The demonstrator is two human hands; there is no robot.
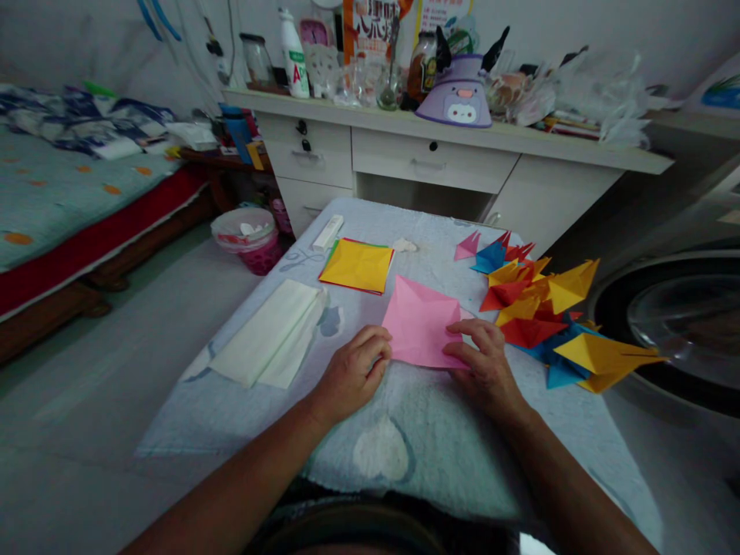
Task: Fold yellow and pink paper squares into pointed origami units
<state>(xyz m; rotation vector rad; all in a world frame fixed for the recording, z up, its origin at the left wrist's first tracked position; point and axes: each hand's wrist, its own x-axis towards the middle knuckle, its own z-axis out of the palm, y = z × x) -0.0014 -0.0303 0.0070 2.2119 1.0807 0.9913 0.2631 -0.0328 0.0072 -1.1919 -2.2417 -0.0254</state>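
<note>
A pink square sheet of origami paper (421, 320), marked with faint creases, is held just above the cloth between my two hands. My left hand (359, 368) pinches its left edge between thumb and fingers. On the right edge, my right hand (481, 356) grips with fingers on top; the thumb is hidden beneath. Behind the sheet lies a stack of square paper (357, 264), yellow on top, with green and red edges showing. To the right sits a pile of folded paper cranes (529, 327) in yellow, red, blue and pink.
The cloth-covered table (370, 462) carries folded white tissue (269, 331) at left and a small white box (328, 233) behind it. A white desk (398, 150) with jars stands beyond. A pink bin (248, 239) is on the floor at left, a washing machine (682, 324) at right.
</note>
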